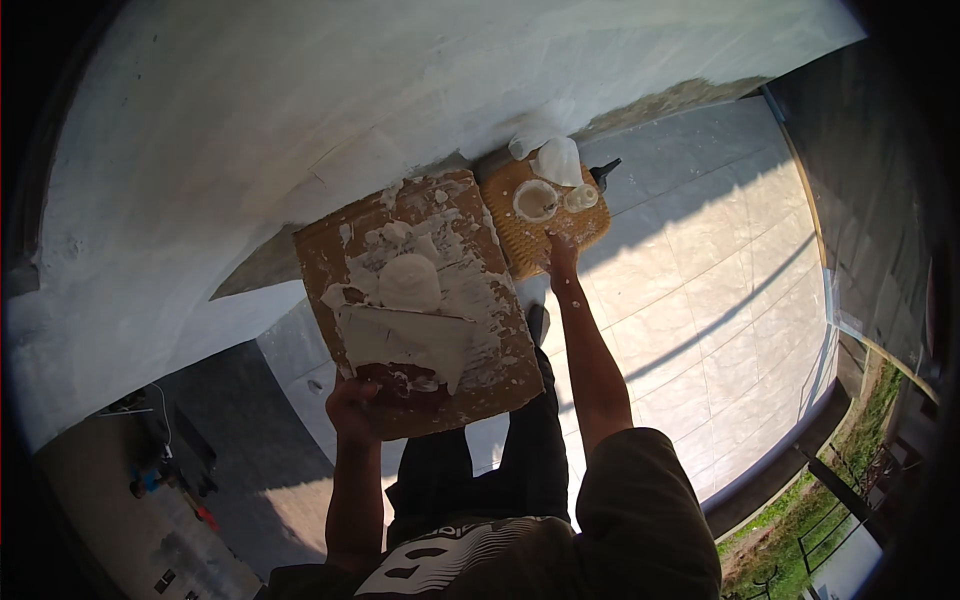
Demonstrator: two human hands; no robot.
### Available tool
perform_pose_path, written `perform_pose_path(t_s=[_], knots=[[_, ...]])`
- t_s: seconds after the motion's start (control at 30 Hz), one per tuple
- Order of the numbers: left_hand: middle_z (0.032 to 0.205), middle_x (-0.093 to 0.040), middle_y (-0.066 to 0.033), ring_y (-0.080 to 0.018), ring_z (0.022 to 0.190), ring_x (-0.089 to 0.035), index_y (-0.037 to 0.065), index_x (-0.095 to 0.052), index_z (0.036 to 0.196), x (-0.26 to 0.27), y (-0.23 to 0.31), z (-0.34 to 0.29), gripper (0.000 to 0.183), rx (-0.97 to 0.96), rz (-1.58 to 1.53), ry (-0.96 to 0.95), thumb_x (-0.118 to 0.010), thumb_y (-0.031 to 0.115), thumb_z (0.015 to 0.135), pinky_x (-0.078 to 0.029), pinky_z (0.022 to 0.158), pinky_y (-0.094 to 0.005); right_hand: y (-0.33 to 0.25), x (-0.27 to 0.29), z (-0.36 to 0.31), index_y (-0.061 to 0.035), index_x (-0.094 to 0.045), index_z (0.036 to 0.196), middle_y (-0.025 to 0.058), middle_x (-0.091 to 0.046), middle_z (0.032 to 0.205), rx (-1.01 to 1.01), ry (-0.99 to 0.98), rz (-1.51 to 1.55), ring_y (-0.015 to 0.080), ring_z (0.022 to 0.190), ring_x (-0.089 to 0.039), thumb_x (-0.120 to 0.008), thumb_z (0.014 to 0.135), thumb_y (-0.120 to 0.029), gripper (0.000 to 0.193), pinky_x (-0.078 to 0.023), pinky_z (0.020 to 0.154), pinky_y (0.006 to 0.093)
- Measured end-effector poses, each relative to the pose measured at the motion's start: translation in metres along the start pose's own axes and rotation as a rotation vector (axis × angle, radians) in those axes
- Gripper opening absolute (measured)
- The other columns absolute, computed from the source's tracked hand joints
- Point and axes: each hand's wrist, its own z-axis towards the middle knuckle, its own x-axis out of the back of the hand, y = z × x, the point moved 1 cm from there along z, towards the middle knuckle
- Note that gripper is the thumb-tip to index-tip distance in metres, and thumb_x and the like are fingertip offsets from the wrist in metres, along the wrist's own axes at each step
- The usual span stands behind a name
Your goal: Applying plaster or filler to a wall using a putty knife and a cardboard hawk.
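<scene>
My left hand (352, 405) is closed on the lower left edge of a brown board (515, 370). White plaster (408, 283) is smeared over the board, with a thick mound near its middle. Below the mound lies a wide flat trowel (405, 345), its blade coated and its dark red handle (410, 390) close to my left fingers. My right hand (561, 252) reaches onto a woven tan stool top (520, 245), fingers stretched out at its near side and white-spotted. Just beyond the fingers stand a round white tub (535, 200) and a small pale bottle (580, 198).
A white bag (558, 160) sits at the stool's far side, beside a black handle-like piece (606, 172). The partly coated wall (230, 140) runs along the far left. Pale floor tiles (700, 300) lie in sun and shade to the right. Tools (200, 510) lie at the lower left.
</scene>
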Motion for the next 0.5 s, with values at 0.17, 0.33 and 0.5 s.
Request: perform_pose_path(t_s=[0.17,0.33,0.5], knots=[[0.107,-0.055,-0.0174,-0.03,0.095,-0.057,-0.002,-0.039,0.122,0.009,0.02,-0.042,0.062,0.102,-0.022,0.043,-0.048,0.008,0.062,-0.047,0.087,-0.0391,-0.018,0.055,-0.159,-0.0033,-0.041,0.126,0.011,-0.053,0.111,0.201,-0.121,-0.231,0.0246,0.098,-0.055,-0.059,0.081,-0.012,0.049,-0.047,0.079,0.0375],[0.104,-0.055,-0.0166,-0.0298,0.095,-0.057,-0.001,-0.04,0.12,0.021,0.052,-0.078,0.056,0.121,-0.135,-0.112,-0.046,0.005,0.064,-0.047,0.086,-0.0402,-0.075,0.049,-0.369,0.0041,-0.05,0.115,0.0151,-0.054,0.109,0.898,0.003,-0.352,0.0224,0.096,-0.057,-0.058,0.078,0.0,0.038,-0.05,0.072,0.0312],[0.102,-0.056,-0.0158,-0.0284,0.093,-0.058,0.0,-0.041,0.118,0.038,0.055,-0.091,0.052,0.189,-0.159,-0.203,-0.045,0.006,0.067,-0.048,0.085,-0.0401,-0.087,0.023,-0.496,-0.0012,-0.056,0.107,0.0065,-0.058,0.092,1.229,0.003,-0.726,0.0157,0.078,-0.056,-0.064,0.077,-0.008,0.032,-0.041,0.057,0.0273]])
